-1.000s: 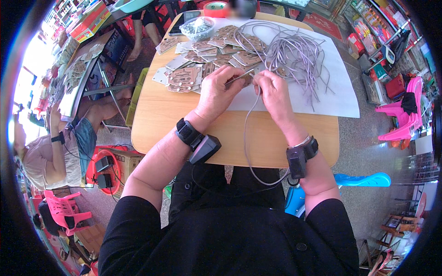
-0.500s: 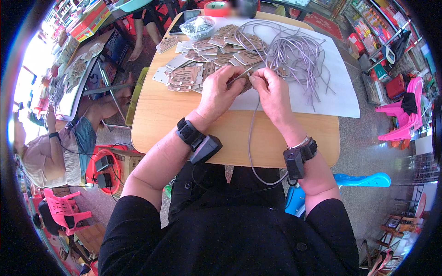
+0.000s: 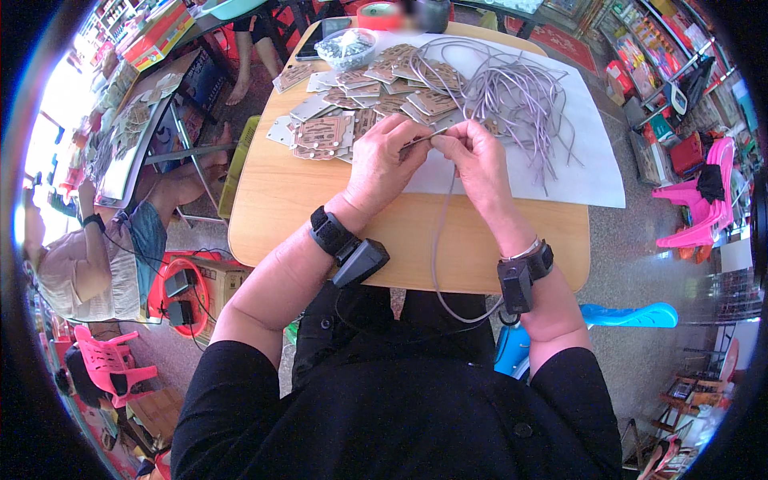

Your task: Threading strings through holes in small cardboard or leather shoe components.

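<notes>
My left hand (image 3: 387, 164) is closed in a pinch on a thin flat piece (image 3: 417, 141), seen nearly edge-on and mostly covered by the fingers. Almost touching it, my right hand (image 3: 478, 162) pinches a grey cord (image 3: 436, 232). That cord hangs from the right hand, crosses the table's near edge and loops down over my lap. The fingers hide how cord and piece meet. Just beyond my left hand lies a heap of flat brown-and-white plates (image 3: 324, 134) with cut-out patterns. A tangled bunch of grey cords (image 3: 512, 88) spreads beyond my right hand.
The wooden table (image 3: 280, 216) carries a white sheet (image 3: 594, 172) under the cords. A clear bowl of small parts (image 3: 346, 51), a phone (image 3: 310, 51) and a red tape roll (image 3: 378, 14) stand at the back. At left, another person sits by a second table (image 3: 128, 160).
Both hands have shifted slightly; the thin piece between the fingertips now appears flatter. My right fingers have drawn closer together around the cord.
</notes>
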The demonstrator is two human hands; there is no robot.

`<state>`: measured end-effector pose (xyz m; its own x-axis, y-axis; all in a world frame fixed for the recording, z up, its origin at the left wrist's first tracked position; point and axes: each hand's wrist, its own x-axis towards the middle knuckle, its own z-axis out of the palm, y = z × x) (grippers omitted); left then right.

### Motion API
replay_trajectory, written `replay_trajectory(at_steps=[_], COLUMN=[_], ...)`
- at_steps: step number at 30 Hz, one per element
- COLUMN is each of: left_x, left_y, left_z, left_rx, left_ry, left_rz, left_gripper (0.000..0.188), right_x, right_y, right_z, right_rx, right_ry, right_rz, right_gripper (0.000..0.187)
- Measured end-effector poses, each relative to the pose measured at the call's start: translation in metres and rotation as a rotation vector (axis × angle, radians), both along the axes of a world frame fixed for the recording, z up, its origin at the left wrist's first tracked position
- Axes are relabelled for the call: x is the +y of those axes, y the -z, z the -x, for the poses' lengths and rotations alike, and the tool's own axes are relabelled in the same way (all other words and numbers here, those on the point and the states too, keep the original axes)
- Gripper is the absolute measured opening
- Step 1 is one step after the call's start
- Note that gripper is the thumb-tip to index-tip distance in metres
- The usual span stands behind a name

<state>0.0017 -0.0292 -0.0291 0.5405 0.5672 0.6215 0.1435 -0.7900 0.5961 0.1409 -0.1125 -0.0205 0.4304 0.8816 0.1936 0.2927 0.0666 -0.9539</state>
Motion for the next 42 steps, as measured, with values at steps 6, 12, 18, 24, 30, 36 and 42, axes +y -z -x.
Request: replay_trajectory(at_steps=[6, 12, 18, 24, 30, 36, 42], left_x=[0.003, 0.000, 0.001, 0.009, 0.018, 0.013, 0.019], left_y=[-0.001, -0.007, -0.009, -0.010, -0.007, -0.013, -0.015], left_z=[0.001, 0.005, 0.011, 0.014, 0.020, 0.020, 0.029], left_rx=[0.017, 0.120, 0.108, 0.113, 0.130, 0.217, 0.224], left_ry=[0.062, 0.124, 0.116, 0.122, 0.014, 0.050, 0.047], left_rz=[-0.061, 0.013, 0.248, 0.305, 0.130, 0.076, 0.011], left_gripper=[0.014, 0.011, 0.011, 0.014, 0.019, 0.026, 0.025], right_x=[0.000, -0.001, -0.003, -0.012, -0.009, -0.008, -0.045], right_y=[-0.003, -0.002, -0.021, -0.024, -0.012, -0.005, -0.013], right_z=[-0.005, -0.009, -0.028, -0.078, -0.091, -0.085, -0.049], right_rx=[0.252, 0.222, 0.599, 0.693, 0.186, -0.485, -0.841], right_ry=[-0.064, -0.144, 0.004, 0.362, 0.396, 0.686, 0.348], right_rz=[-0.050, 0.053, -0.281, -0.538, -0.083, 0.014, 0.627], right_gripper=[0.021, 0.019, 0.010, 0.010, 0.018, 0.026, 0.027])
